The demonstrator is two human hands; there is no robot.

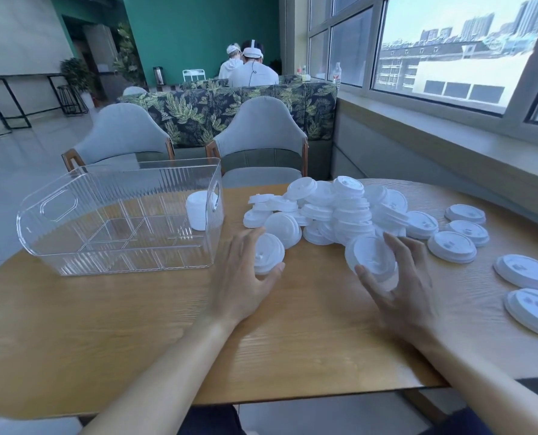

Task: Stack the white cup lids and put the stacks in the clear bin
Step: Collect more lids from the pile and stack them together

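Note:
A heap of white cup lids (330, 208) lies in the middle of the wooden table (104, 324). My left hand (242, 277) grips a short stack of lids (267, 252), tilted on edge. My right hand (399, 284) holds another small stack of lids (371, 255) between thumb and fingers, also tilted. The clear bin (73, 246) stands at the left of the table, and one stack of white lids (198, 208) shows in its far right corner.
Several single lids (451, 246) lie flat at the right, up to the table's right edge. Two grey chairs (261, 136) stand behind the table. A window sill (449, 127) runs along the right. Two people sit far behind.

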